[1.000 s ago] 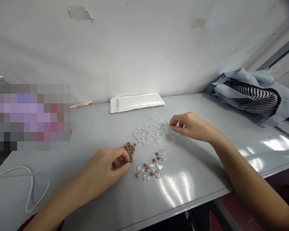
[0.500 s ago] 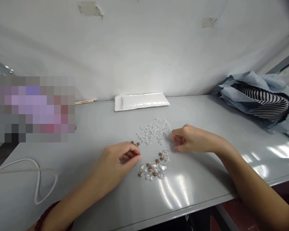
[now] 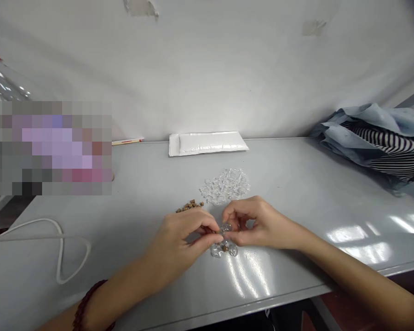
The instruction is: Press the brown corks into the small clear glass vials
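Observation:
My hands meet over the middle of the grey table. My right hand (image 3: 257, 225) pinches a tiny clear glass bottle (image 3: 226, 228) between its fingertips. My left hand (image 3: 182, 239) is pinched against the bottle's mouth, apparently on a small cork stopper hidden by the fingers. Just below them lie a few clear bottles with corks (image 3: 224, 250). A heap of empty glass bottles (image 3: 224, 186) lies beyond my hands. A small pile of brown corks (image 3: 189, 206) sits just beyond my left hand.
The grey table (image 3: 296, 184) holds a white padded envelope (image 3: 207, 143) against the wall, a crumpled blue cloth with striped lining (image 3: 376, 147) at the right, and a looped white cable (image 3: 44, 243) at the left. A pixelated patch (image 3: 51, 147) hides the back left.
Both hands have come together at the centre, over the group of bottles. My right hand has lifted a bottle from the table. The corks and bottles near my hands have been reduced or covered.

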Demonstrator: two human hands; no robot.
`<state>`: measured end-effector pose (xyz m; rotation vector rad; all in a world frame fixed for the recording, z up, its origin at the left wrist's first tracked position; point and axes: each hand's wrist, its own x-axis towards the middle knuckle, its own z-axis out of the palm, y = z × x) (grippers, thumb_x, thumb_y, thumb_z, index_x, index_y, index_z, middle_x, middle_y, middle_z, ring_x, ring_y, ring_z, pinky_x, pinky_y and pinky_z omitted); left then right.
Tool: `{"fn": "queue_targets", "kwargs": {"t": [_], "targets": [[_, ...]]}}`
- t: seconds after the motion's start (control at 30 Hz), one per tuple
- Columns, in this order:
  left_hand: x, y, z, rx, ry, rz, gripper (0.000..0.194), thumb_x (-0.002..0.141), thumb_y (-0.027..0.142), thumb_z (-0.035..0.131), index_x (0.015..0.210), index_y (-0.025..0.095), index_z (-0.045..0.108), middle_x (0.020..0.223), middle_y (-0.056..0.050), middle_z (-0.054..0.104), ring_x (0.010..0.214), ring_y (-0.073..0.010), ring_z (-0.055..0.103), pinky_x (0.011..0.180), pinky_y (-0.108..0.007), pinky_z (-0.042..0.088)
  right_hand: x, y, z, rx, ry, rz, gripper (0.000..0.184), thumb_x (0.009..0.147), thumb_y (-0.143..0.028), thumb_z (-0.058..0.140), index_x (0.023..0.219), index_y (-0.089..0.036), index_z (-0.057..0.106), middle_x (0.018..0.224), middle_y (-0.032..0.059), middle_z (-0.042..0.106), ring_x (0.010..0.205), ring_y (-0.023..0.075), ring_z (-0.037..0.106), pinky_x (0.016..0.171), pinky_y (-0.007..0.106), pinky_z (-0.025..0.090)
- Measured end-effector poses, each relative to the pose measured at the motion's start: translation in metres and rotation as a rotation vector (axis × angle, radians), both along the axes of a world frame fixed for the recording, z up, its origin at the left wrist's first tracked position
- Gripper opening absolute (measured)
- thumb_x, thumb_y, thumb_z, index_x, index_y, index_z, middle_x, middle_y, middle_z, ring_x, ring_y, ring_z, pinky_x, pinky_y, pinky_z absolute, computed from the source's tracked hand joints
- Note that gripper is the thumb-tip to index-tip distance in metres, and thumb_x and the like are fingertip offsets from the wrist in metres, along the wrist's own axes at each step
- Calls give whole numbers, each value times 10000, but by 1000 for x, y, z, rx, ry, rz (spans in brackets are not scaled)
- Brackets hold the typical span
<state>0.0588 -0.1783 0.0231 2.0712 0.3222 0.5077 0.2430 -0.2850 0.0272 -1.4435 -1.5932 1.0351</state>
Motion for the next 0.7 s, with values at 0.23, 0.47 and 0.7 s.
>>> {"fn": "queue_targets", "kwargs": {"t": [0.23, 0.47, 0.7], "targets": [[-5, -1, 2, -29, 10, -37, 84, 805, 141, 677, 746, 201, 669, 671, 50, 667, 602, -80, 583, 582, -179, 442, -5, -3, -2, 28, 45, 1, 129, 773, -236, 702, 820, -133, 640, 601, -34, 555, 548, 71, 515, 486, 168, 412], [-5, -5, 6, -312, 19, -93, 54, 764, 153, 717, 738, 199, 710, 679, 32, 674, 639, -98, 607, 619, -200, 480, -10, -5, 0, 127, 10, 29, 80, 752, -151, 696, 812, -108, 665, 584, -30, 544, 526, 72, 505, 483, 183, 419], [1, -1, 5, -863, 228, -50, 131, 634, 183, 804, 695, 170, 688, 571, 36, 661, 546, -89, 592, 549, -195, 505, -12, -9, 0, 299, -59, 65, 113, 794, -136, 686, 887, -74, 694, 699, 29, 604, 570, 72, 558, 518, 176, 474]]}}
